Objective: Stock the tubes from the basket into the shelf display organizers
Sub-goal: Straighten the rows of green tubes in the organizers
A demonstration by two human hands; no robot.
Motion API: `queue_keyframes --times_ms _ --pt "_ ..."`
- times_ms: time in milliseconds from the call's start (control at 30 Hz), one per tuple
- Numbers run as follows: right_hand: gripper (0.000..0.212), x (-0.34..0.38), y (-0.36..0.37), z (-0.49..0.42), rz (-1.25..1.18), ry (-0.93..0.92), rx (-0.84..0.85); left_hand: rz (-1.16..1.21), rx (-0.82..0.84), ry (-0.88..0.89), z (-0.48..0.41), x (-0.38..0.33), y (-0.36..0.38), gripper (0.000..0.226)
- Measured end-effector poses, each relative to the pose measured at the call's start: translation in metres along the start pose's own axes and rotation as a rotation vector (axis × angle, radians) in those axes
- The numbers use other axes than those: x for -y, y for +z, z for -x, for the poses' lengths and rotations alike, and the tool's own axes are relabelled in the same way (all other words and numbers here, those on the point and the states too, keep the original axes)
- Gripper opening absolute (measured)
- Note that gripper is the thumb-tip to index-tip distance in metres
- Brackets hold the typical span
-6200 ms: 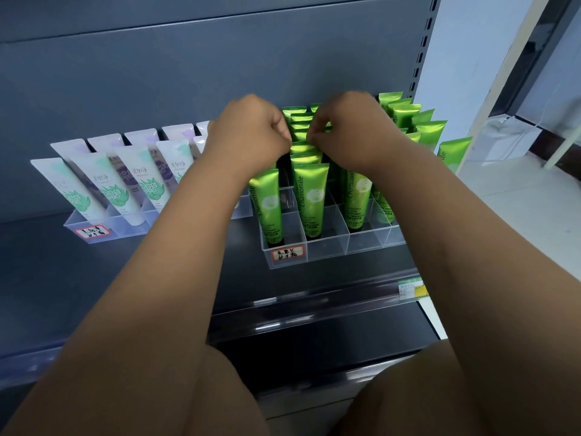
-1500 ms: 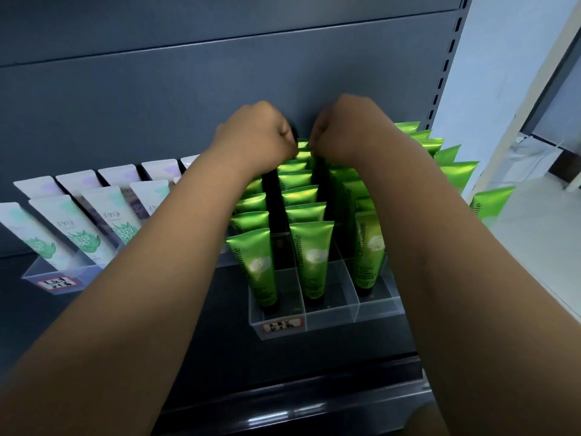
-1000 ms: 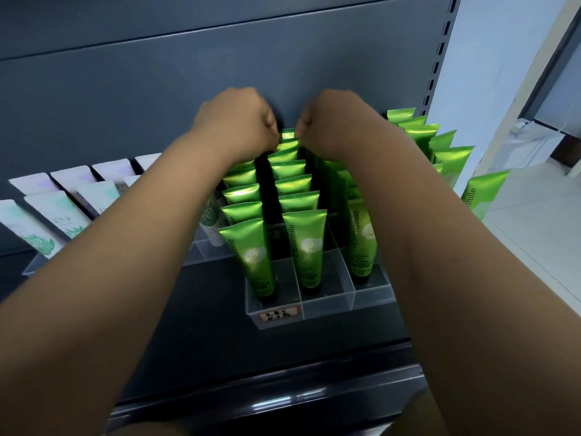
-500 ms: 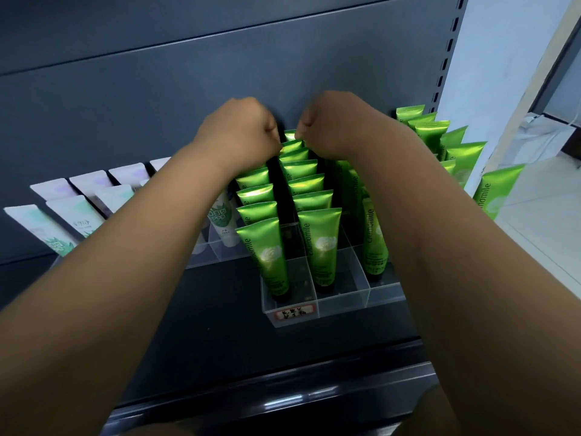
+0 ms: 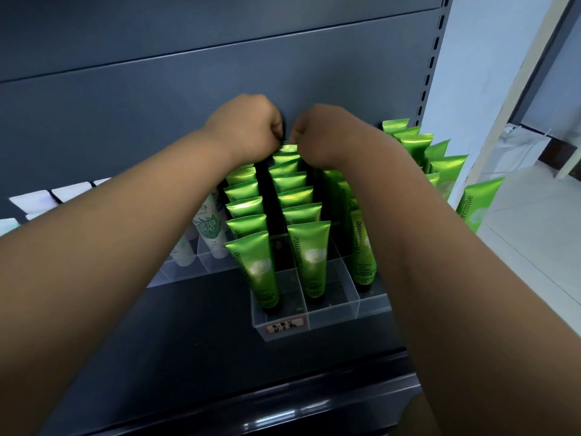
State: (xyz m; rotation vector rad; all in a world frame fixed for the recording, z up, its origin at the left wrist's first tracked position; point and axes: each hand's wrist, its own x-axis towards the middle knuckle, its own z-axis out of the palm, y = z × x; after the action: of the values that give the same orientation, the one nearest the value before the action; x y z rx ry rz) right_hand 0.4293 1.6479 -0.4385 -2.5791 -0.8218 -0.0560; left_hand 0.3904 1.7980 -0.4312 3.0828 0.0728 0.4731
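Green tubes (image 5: pixel 309 259) stand in rows in a clear divided organizer (image 5: pixel 333 313) on the dark shelf (image 5: pixel 188 341). My left hand (image 5: pixel 248 124) and my right hand (image 5: pixel 327 133) meet knuckle to knuckle over the back of the middle row, close to the shelf's back panel. Both have their fingers curled down onto the crimped top of the rearmost green tube (image 5: pixel 287 148). The fingertips are hidden behind the hands. My right forearm covers much of the right-hand row. No basket is in view.
White tubes (image 5: pixel 209 226) stand in a second clear organizer to the left, partly behind my left arm. More green tubes (image 5: pixel 412 143) stand at the shelf's right end, beside the perforated upright (image 5: pixel 430 64). A price rail (image 5: pixel 283 413) runs along the shelf front. Pale floor (image 5: pixel 534 247) lies to the right.
Both hands have stayed together at the back of the green rows. My head moved slightly, so the organizer sits a little further right and lower in view.
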Motion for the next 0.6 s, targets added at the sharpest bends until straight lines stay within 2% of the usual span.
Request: queue_keyframes --times_ms 300,433,600 --pt "0.034 -0.001 0.001 0.001 0.018 -0.034 -0.007 -0.014 -0.045 0.018 0.0 0.003 0.004 0.019" --pt "0.02 0.0 0.004 0.0 0.038 -0.055 0.01 -0.024 -0.071 0.022 0.003 0.009 0.002 0.015" --pt "0.029 0.002 0.005 0.0 0.046 -0.071 0.032 -0.032 -0.071 0.021 0.008 0.015 0.005 0.014"
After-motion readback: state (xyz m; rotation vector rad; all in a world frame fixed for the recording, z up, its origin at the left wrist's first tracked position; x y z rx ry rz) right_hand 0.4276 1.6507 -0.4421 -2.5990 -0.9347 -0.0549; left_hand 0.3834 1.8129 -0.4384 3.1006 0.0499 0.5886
